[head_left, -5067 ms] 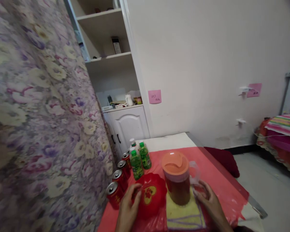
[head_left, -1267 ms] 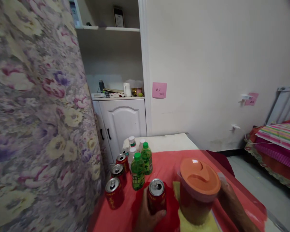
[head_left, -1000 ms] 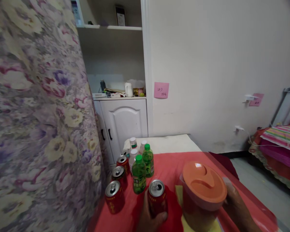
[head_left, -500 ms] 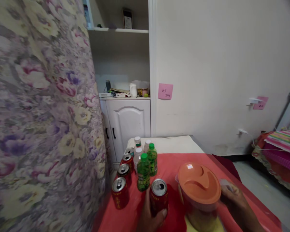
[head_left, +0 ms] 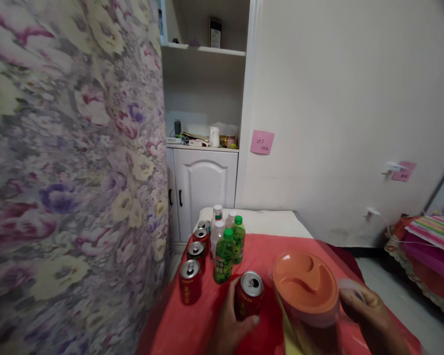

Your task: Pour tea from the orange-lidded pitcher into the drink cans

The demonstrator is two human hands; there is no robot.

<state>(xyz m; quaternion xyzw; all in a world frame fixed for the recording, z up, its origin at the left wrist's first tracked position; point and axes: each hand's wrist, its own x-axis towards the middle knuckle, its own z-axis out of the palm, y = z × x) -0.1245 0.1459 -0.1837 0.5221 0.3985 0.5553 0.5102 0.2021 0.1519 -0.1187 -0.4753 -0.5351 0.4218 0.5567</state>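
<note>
My left hand [head_left: 234, 313] is wrapped around a red drink can [head_left: 249, 298] whose opened top faces up. To its right is a clear pitcher [head_left: 318, 318] with an orange lid [head_left: 305, 281]. My right hand [head_left: 366, 305] grips the pitcher's handle with curled fingers. A yellow cloth [head_left: 291, 331] shows beside and below the pitcher; the pitcher's base is cut off by the frame's bottom edge. Green-capped bottles [head_left: 225, 259] stand just beyond the held can. More red cans [head_left: 190, 283] form a row at the table's left side.
Clear bottles with white caps [head_left: 218, 231] stand behind the green ones. A red cloth [head_left: 266, 246] covers most of the table. On the left hangs a floral curtain [head_left: 96, 172], with a white cupboard [head_left: 209, 187] behind. A bed [head_left: 429, 246] is at the far right.
The view has swung slightly left, so most things sit further right. The pitcher and lid have turned a little and come slightly closer to the can. Both hands keep their holds.
</note>
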